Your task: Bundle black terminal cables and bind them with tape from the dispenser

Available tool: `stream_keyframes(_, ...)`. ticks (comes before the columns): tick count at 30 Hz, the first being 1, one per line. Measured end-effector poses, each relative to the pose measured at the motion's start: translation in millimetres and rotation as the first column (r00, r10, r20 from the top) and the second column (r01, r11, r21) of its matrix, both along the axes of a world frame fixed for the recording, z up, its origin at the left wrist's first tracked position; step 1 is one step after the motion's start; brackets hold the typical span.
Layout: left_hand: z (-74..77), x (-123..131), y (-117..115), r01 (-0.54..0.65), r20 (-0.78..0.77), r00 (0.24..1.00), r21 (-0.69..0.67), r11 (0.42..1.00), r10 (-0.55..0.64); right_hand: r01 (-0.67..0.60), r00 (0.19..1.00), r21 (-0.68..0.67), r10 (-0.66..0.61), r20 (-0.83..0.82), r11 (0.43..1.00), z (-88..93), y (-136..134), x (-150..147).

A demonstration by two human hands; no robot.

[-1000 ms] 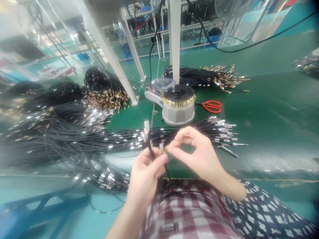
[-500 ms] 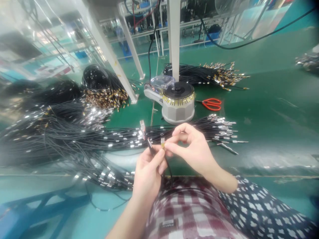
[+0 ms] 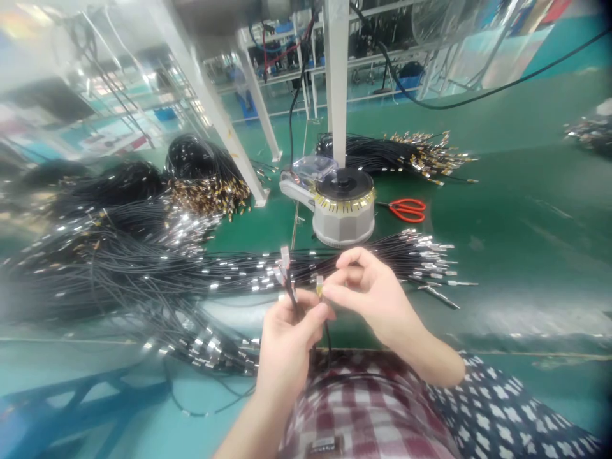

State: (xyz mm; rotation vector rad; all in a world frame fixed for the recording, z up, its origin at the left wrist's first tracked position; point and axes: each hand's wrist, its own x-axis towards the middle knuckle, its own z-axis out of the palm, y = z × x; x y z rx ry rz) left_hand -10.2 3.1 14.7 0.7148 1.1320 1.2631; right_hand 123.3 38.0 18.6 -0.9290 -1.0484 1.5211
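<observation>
My left hand [image 3: 285,341] is closed round a few thin black cables [image 3: 289,294] whose silver connector ends stick up above my fingers. My right hand [image 3: 371,294] pinches the small silver and yellow tip of one cable [image 3: 319,284] right beside the left thumb. Both hands hover over the near edge of the green table [image 3: 526,210], just above my checked lap. Behind them lies a long bundle of black cables with silver ends [image 3: 421,255].
A grey round tape dispenser [image 3: 343,208] stands behind the hands, red scissors [image 3: 406,208] to its right. Heaps of black cables with gold connectors [image 3: 210,185] fill the left; another bundle [image 3: 411,153] lies at the back. White frame posts [image 3: 336,76] rise mid-table.
The hands stay together on the cable ends. My right fingers have closed tighter on the tip and both hands have shifted slightly; the view has moved a little.
</observation>
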Motion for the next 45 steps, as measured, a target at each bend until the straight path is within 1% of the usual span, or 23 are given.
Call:
stream_keyframes(3,-1.7,-1.1,-0.2,0.007,-0.016,1.0,0.013,1.0,-0.007,-0.118,0.989,-0.093,0.109,-0.097,0.989,-2.5,6.2,3.2)
stream_keyframes(7,-4.0,-3.0,0.9,0.038,-0.024,0.999,0.03,0.999,-0.038,-0.198,0.967,-0.1,0.178,-0.18,0.975,-3.1,11.9,3.0)
stream_keyframes(9,-4.7,-3.4,1.2,0.069,-0.037,0.997,0.043,0.997,-0.067,-0.222,0.96,-0.105,0.199,-0.196,0.969,-1.9,13.1,2.0)
stream_keyframes(12,-5.3,-3.6,1.7,0.091,-0.036,0.995,0.041,0.995,-0.09,-0.216,0.956,-0.099,0.19,-0.222,0.971,-0.5,13.2,0.4)
stream_keyframes(15,-4.5,-4.7,3.3,0.112,0.014,0.994,0.016,0.994,-0.112,-0.205,0.948,-0.07,0.18,-0.261,0.976,-3.2,13.2,-0.2)
stream_keyframes(17,-3.1,-6.0,5.1,0.151,0.049,0.987,0.003,0.989,-0.151,-0.234,0.937,-0.054,0.21,-0.278,0.971,-7.8,13.8,-0.3)
stream_keyframes(20,-1.8,-7.2,8.0,0.211,0.079,0.975,-0.016,0.977,-0.209,-0.22,0.95,-0.044,0.204,-0.237,0.974,-15.2,14.6,-2.0)
stream_keyframes(22,-2.3,-6.8,9.6,0.232,0.078,0.97,-0.024,0.972,-0.23,-0.193,0.97,-0.022,0.187,-0.158,0.981,-16.6,14.5,-2.5)
stream_keyframes(24,-3.5,-5.8,10.6,0.25,0.069,0.966,-0.029,0.968,-0.247,-0.195,0.979,0.045,0.197,-0.061,0.98,-13.0,14.5,1.9)
stream_keyframes(26,-4.6,-5.2,11.2,0.249,0.068,0.967,-0.029,0.968,-0.247,-0.213,0.977,0.147,0.21,0.038,0.966,-4.4,15.9,15.3)
stream_keyframes(28,-5.2,-5.6,11.7,0.233,0.079,0.97,-0.036,0.972,-0.229,-0.308,0.949,0.232,0.281,0.142,0.923,7.1,19.2,36.6)
stream_keyframes(29,-5.4,-5.9,11.9,0.228,0.09,0.971,-0.042,0.973,-0.224,-0.461,0.881,0.22,0.416,0.224,0.86,12.8,21.3,47.7)
stream_keyframes(30,-5.5,-6.2,12.1,0.228,0.102,0.97,-0.049,0.972,-0.222,-0.665,0.74,0.161,0.613,0.276,0.73,17.7,23.5,57.3)
stream_keyframes(31,-5.6,-6.3,12.3,0.235,0.115,0.967,-0.056,0.97,-0.227,-0.785,0.615,0.135,0.733,0.289,0.605,21.2,25.4,64.0)
stream_keyframes(32,-5.8,-6.1,12.4,0.242,0.127,0.964,-0.063,0.968,-0.233,-0.773,0.618,0.094,0.71,0.337,0.628,23.0,26.9,67.1)
stream_keyframes(33,-6.0,-5.4,12.4,0.245,0.136,0.963,-0.067,0.967,-0.234,-0.685,0.683,0.061,0.61,0.402,0.726,22.9,27.9,66.1)
stream_keyframes(34,-6.4,-4.4,12.2,0.242,0.141,0.963,-0.064,0.968,-0.232,-0.543,0.758,0.059,0.458,0.464,0.838,21.0,28.1,61.7)
stream_keyframes(35,-6.7,-3.1,11.8,0.239,0.139,0.964,-0.06,0.969,-0.229,-0.391,0.812,0.082,0.302,0.5,0.917,17.7,27.8,54.5)
stream_keyframes(36,-7.1,-1.7,11.3,0.235,0.135,0.965,-0.055,0.97,-0.226,-0.31,0.829,0.1,0.217,0.515,0.945,13.5,26.9,45.8)
stream_keyframes(38,-7.4,0.9,9.8,0.232,0.121,0.967,-0.039,0.972,-0.226,-0.273,0.846,0.109,0.184,0.5,0.956,5.3,24.1,28.8)
stream_keyframes(40,-7.1,2.6,8.4,0.222,0.11,0.97,-0.018,0.975,-0.219,-0.289,0.877,0.098,0.222,0.426,0.952,0.3,21.2,17.8)
stream_keyframes(43,-6.1,2.6,7.5,0.151,0.125,0.981,-0.015,0.988,-0.147,-0.309,0.927,0.034,0.293,0.232,0.95,-1.1,19.8,15.7)
stream_keyframes(45,-5.9,1.3,8.0,0.081,0.148,0.986,-0.037,0.996,-0.075,-0.284,0.945,-0.006,0.28,0.167,0.959,-1.0,21.1,19.7)
